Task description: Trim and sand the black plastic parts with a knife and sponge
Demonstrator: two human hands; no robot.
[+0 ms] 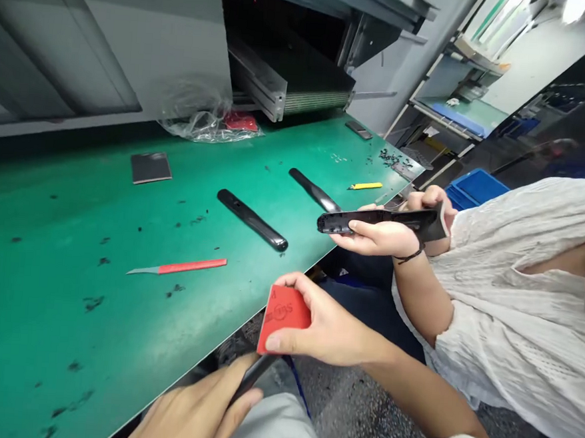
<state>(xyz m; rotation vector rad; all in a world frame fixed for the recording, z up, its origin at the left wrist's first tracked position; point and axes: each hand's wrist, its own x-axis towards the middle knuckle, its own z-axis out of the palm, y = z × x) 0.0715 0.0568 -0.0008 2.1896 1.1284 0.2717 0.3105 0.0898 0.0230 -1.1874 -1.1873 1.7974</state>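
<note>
Head view: a red plastic card (284, 320) printed with a logo was pinched in the right hand (317, 327) between thumb and fingers, just beyond the front edge of a green-topped desk (50, 309) and above a speckled grey floor (359, 410). A slim dark strip (250, 376) was gripped by the closed fingers of the left hand (192, 405), close to the card; being blurred and partly hidden, it appeared to be a black plastic part, though this could not be confirmed. Two elongated black plastic parts (252, 219) (314, 189) were laid side by side on the desk, near a red-handled craft knife (176, 266) and a yellow utility knife (365, 185). A dark square pad (150, 168) and a clear plastic bag (199, 116) were placed farther back. At right, a black plastic housing (382, 220) was held in both hands of a co-worker (376, 238), who wore a white blouse (512, 294).
</note>
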